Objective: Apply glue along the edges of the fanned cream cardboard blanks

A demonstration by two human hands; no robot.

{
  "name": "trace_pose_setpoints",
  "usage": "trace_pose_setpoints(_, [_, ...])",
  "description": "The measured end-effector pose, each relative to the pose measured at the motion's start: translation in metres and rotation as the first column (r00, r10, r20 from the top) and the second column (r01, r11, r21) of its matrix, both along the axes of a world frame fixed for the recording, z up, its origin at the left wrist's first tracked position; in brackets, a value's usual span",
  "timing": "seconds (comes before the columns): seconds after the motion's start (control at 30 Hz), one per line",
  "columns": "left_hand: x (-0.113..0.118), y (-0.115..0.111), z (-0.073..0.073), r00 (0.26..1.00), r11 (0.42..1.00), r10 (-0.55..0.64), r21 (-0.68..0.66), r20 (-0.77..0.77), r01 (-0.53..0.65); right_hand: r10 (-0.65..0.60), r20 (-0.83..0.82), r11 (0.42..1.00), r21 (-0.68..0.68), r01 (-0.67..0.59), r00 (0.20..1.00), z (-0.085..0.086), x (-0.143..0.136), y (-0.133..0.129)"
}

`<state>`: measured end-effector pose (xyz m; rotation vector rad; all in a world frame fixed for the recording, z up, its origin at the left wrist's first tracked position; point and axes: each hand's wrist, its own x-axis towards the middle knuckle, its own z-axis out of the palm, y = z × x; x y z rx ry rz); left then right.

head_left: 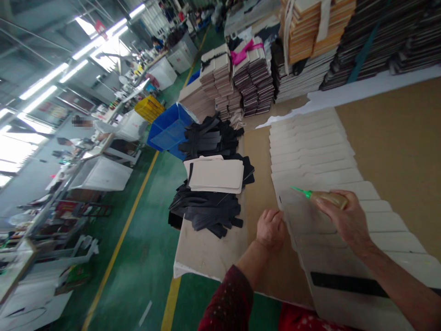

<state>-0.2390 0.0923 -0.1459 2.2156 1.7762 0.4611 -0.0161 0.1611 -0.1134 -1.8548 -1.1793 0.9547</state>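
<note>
Brown cardboard worktop, green factory floor. Right hand fingers grasping tan green-tipped glue bottle over overlapped white card sheets; left hand clenched, knuckles beside them.

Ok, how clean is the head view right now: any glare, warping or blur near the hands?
Head view: strong wide-angle warping, floor and benches tilt; ceiling lights blow out at upper left; the right hand with the glue bottle and the left hand on the overlapped cards are evenly lit, only slightly soft.
</note>
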Motion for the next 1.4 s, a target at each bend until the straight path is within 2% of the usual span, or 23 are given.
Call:
trace_pose_setpoints(0.13, [-0.009, 0.045, -0.005, 1.000, 1.000, 0.001, 0.015, -0.007, -0.001, 0.020, -0.027, 1.000, -0.018, -0.021, 0.999, 0.006, -0.025, 0.014])
trace_pose_setpoints(0.23, [-0.011, 0.061, -0.009, 1.000, 1.000, -0.015, -0.002, -0.017, 0.015, 0.060, -0.028, 0.998, -0.006, -0.061, 0.998, 0.004, -0.038, 0.019])
trace_pose_setpoints(0.67, [-0.009, 0.058, -0.011, 0.999, 0.999, -0.009, -0.042, -0.039, 0.007, 0.155, 0.127, 0.985, 0.055, -0.163, 0.980, -0.009, -0.042, 0.026])
trace_pose_setpoints(0.8, [-0.010, 0.058, -0.013, 0.999, 0.999, -0.006, -0.041, -0.038, 0.004, 0.168, 0.182, 0.982, 0.050, -0.180, 0.969, -0.005, -0.033, 0.027])
trace_pose_setpoints(1.07, [-0.008, 0.059, -0.011, 0.999, 0.999, 0.000, -0.033, -0.045, -0.001, 0.112, 0.270, 0.989, 0.062, -0.134, 0.956, 0.001, -0.002, 0.030])
trace_pose_setpoints(1.27, [-0.008, 0.060, -0.011, 0.999, 1.000, 0.010, -0.029, -0.045, -0.011, 0.064, 0.306, 0.995, 0.052, -0.084, 0.950, 0.005, 0.020, 0.036])
trace_pose_setpoints(1.4, [-0.008, 0.060, -0.011, 0.999, 1.000, 0.006, -0.026, -0.044, -0.007, 0.060, 0.300, 0.995, 0.060, -0.082, 0.952, 0.007, 0.024, 0.036])
